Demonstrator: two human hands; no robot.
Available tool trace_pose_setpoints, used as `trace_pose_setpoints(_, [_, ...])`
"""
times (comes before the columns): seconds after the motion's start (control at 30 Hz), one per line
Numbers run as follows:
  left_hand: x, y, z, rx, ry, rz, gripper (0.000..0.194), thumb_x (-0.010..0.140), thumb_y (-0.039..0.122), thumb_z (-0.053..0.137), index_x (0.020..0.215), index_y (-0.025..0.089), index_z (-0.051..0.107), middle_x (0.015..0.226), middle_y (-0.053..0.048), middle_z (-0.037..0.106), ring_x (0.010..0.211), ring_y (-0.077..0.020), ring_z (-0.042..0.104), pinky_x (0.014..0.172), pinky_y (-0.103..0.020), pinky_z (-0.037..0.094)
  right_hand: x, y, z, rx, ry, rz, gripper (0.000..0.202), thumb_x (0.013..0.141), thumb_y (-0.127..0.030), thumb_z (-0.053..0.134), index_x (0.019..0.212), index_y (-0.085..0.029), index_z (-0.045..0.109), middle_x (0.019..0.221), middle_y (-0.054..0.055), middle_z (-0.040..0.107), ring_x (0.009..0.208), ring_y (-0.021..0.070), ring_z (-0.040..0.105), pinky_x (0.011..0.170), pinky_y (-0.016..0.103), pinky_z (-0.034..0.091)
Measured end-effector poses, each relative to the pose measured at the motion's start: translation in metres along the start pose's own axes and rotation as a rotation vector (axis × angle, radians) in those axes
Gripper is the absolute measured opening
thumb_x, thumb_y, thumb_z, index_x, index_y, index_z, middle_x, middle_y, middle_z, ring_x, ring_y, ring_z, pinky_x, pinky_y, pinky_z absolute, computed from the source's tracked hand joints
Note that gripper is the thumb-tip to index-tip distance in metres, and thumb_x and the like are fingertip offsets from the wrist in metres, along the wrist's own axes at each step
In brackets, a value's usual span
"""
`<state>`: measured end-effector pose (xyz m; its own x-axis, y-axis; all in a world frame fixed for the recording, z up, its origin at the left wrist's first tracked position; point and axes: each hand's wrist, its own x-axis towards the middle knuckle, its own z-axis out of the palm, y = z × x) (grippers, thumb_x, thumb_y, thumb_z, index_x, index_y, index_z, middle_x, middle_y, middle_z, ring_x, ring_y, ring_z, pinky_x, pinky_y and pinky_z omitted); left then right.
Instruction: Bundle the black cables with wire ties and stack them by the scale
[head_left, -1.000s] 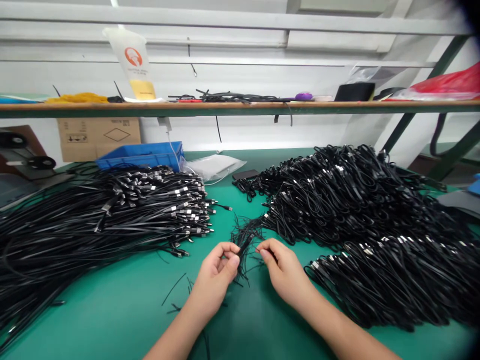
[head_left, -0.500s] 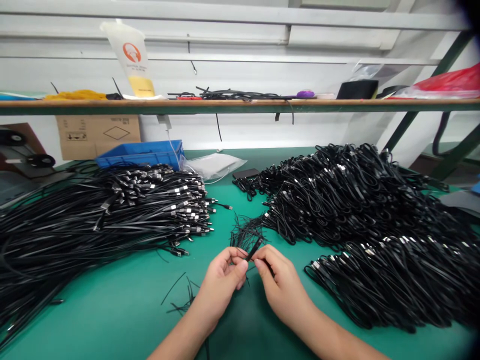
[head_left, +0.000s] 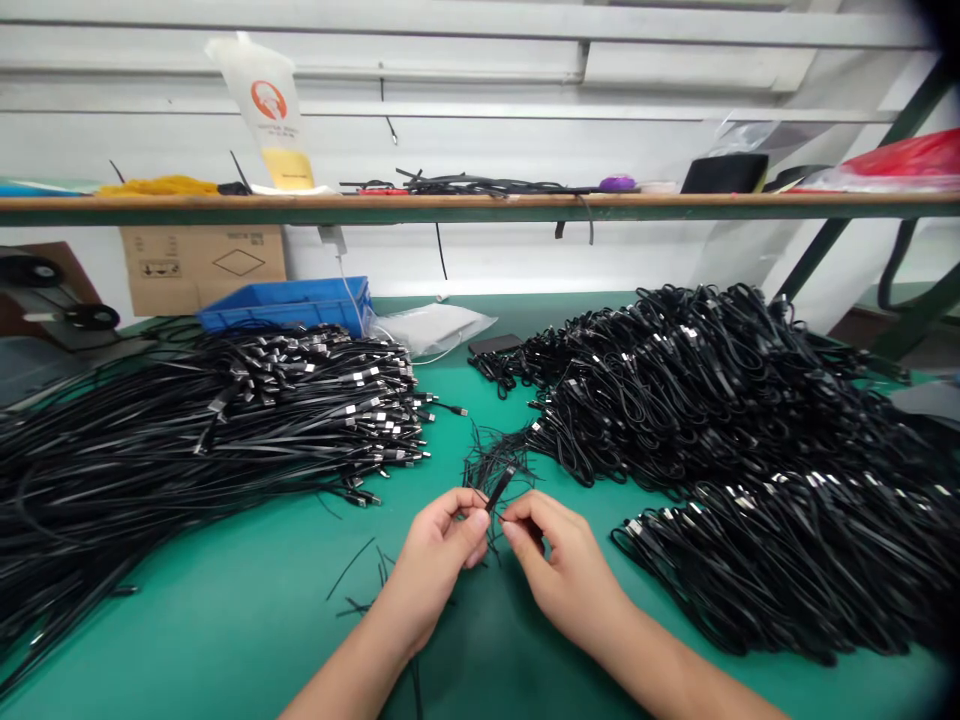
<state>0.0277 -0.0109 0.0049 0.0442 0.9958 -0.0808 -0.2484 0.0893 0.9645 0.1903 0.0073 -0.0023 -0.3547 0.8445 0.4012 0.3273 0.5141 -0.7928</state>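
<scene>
My left hand (head_left: pixel 442 540) is closed, pinching a black USB cable (head_left: pixel 500 488) between thumb and fingers, with its connector end pointing up and away. The rest of that cable is mostly hidden by the hand. Close to its right, my right hand (head_left: pixel 559 550) has thumb and forefinger pinched on what looks like the thin end of a black twist tie (head_left: pixel 501 517) at the cable. Just beyond the hands lies a loose heap of black twist ties (head_left: pixel 487 455). More strips (head_left: pixel 351 568) are scattered left of my left wrist.
A large bundle of straight black cables (head_left: pixel 225 430) covers the left side. Coiled, tied cables (head_left: pixel 675 390) are piled at right, with a neat row (head_left: pixel 780 560) in front. Behind are a blue bin (head_left: pixel 289 305), a white plastic bag (head_left: pixel 431 328) and a shelf (head_left: pixel 465 208).
My hands have drawn slightly apart, and the held cable end has shifted a little left and up. The whole view has moved slightly.
</scene>
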Motion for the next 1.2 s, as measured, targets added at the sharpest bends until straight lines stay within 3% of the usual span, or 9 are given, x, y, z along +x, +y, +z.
trace_pose_setpoints(0.23, [-0.003, 0.002, 0.000, -0.011, -0.019, -0.020, 0.029, 0.082, 0.039, 0.072, 0.091, 0.014, 0.059, 0.063, 0.006, 0.042, 0.055, -0.0078, 0.036, 0.055, -0.023, 0.025, 0.001, 0.003, -0.001, 0.014, -0.028, -0.044, 0.017, 0.096, -0.018, 0.050, 0.081, -0.021, 0.058, 0.074, 0.000, 0.059, 0.067, 0.0157, 0.055, 0.062, 0.027, 0.041])
trace_pose_setpoints(0.37, [-0.005, 0.005, 0.000, -0.154, -0.019, -0.085, 0.028, 0.082, 0.036, 0.074, 0.093, 0.015, 0.058, 0.070, 0.005, 0.044, 0.054, -0.0058, 0.034, 0.055, -0.023, 0.025, 0.003, 0.011, -0.004, 0.027, 0.003, -0.208, 0.024, 0.099, -0.010, 0.041, 0.105, -0.021, 0.062, 0.092, 0.005, 0.065, 0.084, 0.0174, 0.060, 0.074, 0.029, 0.049])
trace_pose_setpoints(0.5, [-0.008, 0.006, 0.002, -0.238, -0.060, -0.125, 0.024, 0.085, 0.033, 0.072, 0.091, 0.016, 0.057, 0.071, 0.006, 0.043, 0.054, -0.0051, 0.033, 0.054, -0.022, 0.025, 0.005, 0.018, -0.008, -0.197, 0.061, -0.437, 0.028, 0.097, -0.006, 0.046, 0.118, -0.020, 0.060, 0.107, 0.009, 0.064, 0.095, 0.0208, 0.058, 0.081, 0.035, 0.049])
trace_pose_setpoints(0.77, [-0.009, -0.002, 0.010, -0.096, -0.066, -0.058, 0.029, 0.082, 0.039, 0.074, 0.086, 0.017, 0.056, 0.062, 0.008, 0.040, 0.054, -0.0070, 0.035, 0.053, -0.024, 0.024, 0.002, 0.015, -0.021, -0.621, 0.124, -0.769, 0.017, 0.093, -0.006, 0.056, 0.099, -0.018, 0.067, 0.095, 0.008, 0.066, 0.087, 0.0213, 0.051, 0.077, 0.038, 0.044])
trace_pose_setpoints(0.87, [-0.008, -0.005, 0.008, -0.021, -0.052, -0.019, 0.033, 0.079, 0.043, 0.075, 0.080, 0.018, 0.053, 0.060, 0.008, 0.041, 0.054, -0.0079, 0.036, 0.052, -0.024, 0.022, 0.000, 0.014, -0.023, -0.680, 0.149, -0.778, 0.018, 0.093, -0.007, 0.058, 0.100, -0.020, 0.068, 0.101, 0.009, 0.065, 0.091, 0.0224, 0.048, 0.083, 0.039, 0.043])
trace_pose_setpoints(1.0, [-0.008, -0.004, 0.005, 0.050, -0.099, -0.032, 0.035, 0.079, 0.045, 0.074, 0.075, 0.019, 0.051, 0.059, 0.008, 0.043, 0.053, -0.0081, 0.030, 0.051, -0.024, 0.018, 0.001, 0.010, -0.022, -0.646, 0.197, -0.666, 0.028, 0.092, -0.010, 0.062, 0.117, -0.021, 0.066, 0.117, 0.012, 0.062, 0.103, 0.0270, 0.043, 0.091, 0.044, 0.041])
trace_pose_setpoints(1.1, [-0.009, -0.001, 0.003, 0.099, -0.127, -0.047, 0.036, 0.077, 0.045, 0.075, 0.073, 0.018, 0.051, 0.061, 0.007, 0.046, 0.054, -0.0079, 0.028, 0.051, -0.024, 0.017, 0.003, 0.006, -0.023, -0.544, 0.108, -0.591, 0.031, 0.092, -0.008, 0.060, 0.118, -0.026, 0.066, 0.122, 0.009, 0.061, 0.105, 0.0275, 0.041, 0.089, 0.044, 0.042])
trace_pose_setpoints(1.2, [-0.009, 0.002, 0.004, 0.131, -0.141, -0.057, 0.035, 0.078, 0.045, 0.075, 0.074, 0.017, 0.055, 0.060, 0.007, 0.045, 0.055, -0.0082, 0.029, 0.052, -0.024, 0.019, 0.006, 0.006, -0.023, -0.404, 0.025, -0.559, 0.026, 0.094, -0.006, 0.057, 0.105, -0.027, 0.069, 0.110, 0.005, 0.066, 0.099, 0.0245, 0.044, 0.086, 0.042, 0.043])
